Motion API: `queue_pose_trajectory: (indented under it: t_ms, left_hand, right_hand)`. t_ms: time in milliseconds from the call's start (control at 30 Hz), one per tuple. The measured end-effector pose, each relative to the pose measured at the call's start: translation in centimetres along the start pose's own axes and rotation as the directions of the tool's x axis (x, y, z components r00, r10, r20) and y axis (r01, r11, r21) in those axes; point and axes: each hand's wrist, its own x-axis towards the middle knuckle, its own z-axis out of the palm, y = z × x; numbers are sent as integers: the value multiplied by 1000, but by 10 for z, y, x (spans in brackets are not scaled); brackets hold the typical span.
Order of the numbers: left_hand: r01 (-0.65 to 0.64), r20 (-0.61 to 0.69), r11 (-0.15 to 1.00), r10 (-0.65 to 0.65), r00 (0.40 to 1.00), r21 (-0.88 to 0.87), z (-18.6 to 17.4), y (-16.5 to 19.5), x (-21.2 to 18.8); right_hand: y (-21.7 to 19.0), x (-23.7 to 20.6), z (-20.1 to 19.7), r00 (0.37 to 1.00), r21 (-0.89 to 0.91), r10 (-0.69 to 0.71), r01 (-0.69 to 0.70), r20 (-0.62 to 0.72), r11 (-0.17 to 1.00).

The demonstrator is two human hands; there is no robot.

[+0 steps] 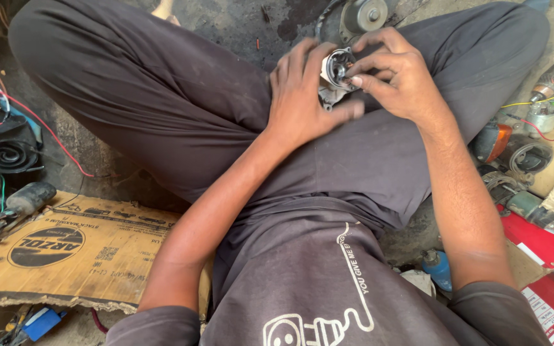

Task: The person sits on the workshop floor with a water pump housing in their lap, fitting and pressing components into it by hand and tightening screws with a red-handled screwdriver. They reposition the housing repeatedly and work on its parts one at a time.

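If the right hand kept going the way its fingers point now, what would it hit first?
The right hand points leftward, its fingertips already at the open face of the small round metal part. That part comes first; just behind it lies the left hand cupping it. Depth inside the part is unclear.

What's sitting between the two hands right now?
A small round metal housing, open end up. The left hand cups it from one side; the right hand has fingers at its rim. Head view.
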Motion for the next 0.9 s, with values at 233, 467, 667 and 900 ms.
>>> queue_pose_trajectory:
  t_ms: [233,467,667,900]
  left_hand:
    - [123,427,905,69,902,-407,-13,-47,22]
    - [177,511,917,33,859,-357,2,-75,30]
    - [223,468,928,-61,882,-298,10,-76,31]
    - [146,310,909,-20,951,-390,-1,-61,29]
  right_hand:
    - [1,-9,6,975,292,221,-203,-29,934]
    - [18,5,37,983,105,116,-101,-146,989]
    - [22,7,49,973,18,98,-97,-207,995]
    - [25,9,50,969,-4,140,-144,-202,990]
